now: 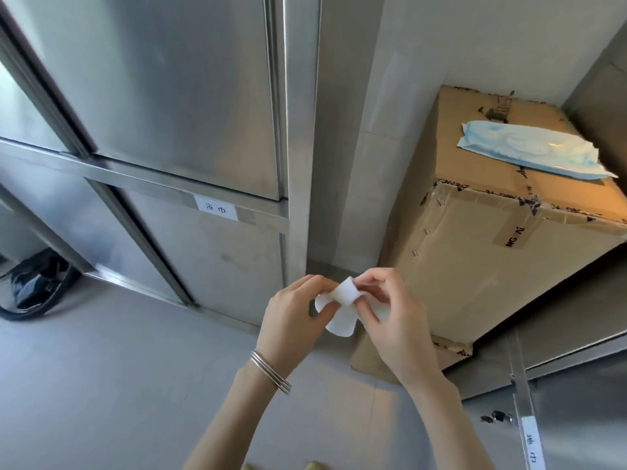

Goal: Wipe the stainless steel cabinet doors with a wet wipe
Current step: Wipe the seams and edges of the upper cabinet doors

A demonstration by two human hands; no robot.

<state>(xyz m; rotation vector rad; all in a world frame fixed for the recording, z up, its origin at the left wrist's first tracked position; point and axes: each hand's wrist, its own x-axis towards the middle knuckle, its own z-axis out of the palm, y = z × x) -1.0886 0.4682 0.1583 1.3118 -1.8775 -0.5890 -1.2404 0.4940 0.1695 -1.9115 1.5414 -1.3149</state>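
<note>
We hold the white wet wipe (341,320) between both hands, low in front of the stainless steel cabinet doors (169,96) and apart from them. The grip of our left hand (295,313) pinches the wipe's left edge. The grip of our right hand (390,317) pinches its folded top. Silver bangles (270,371) sit on the left wrist. A blue wipes pack (529,149) lies on the cardboard box (475,249).

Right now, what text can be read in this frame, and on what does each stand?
"浴巾": white paper label on the stainless steel cabinet's crossbar.
"NG", cut off: printed tape on the brown cardboard box.
Second white label, lower right: sideways, too blurred.
Blue plastic wet-wipe pack: print unreadable.
</note>
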